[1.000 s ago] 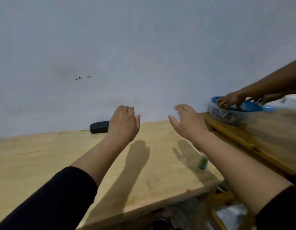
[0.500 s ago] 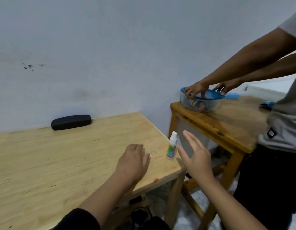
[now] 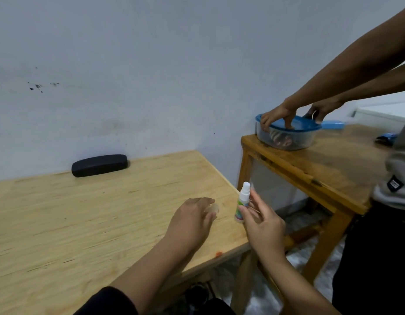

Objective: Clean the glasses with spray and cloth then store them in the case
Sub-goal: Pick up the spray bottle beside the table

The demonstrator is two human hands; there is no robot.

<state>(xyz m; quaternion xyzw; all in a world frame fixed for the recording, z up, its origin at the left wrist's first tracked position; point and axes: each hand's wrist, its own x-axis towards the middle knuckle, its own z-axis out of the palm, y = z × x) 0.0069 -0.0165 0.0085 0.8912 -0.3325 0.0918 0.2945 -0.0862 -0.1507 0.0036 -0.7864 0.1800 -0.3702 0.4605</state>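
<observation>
A small white spray bottle [image 3: 243, 201] with a coloured label stands at the right edge of the light wooden table [image 3: 83, 223]. My right hand [image 3: 262, 223] is at the bottle, thumb on the label and index finger behind it, the other fingers spread. My left hand [image 3: 192, 221] hovers palm down just left of the bottle, fingers apart, holding nothing. A shut black glasses case [image 3: 99, 165] lies at the table's far edge against the wall. No glasses or cloth are in view.
A second, darker wooden table [image 3: 321, 169] stands to the right across a narrow gap. On it another person's hands [image 3: 278, 117] press a blue lid onto a clear container [image 3: 287, 137]. That person stands at the far right.
My view swung right and down. My right hand came down from mid-air and reached the spray bottle. My left hand lowered to the table beside it.
</observation>
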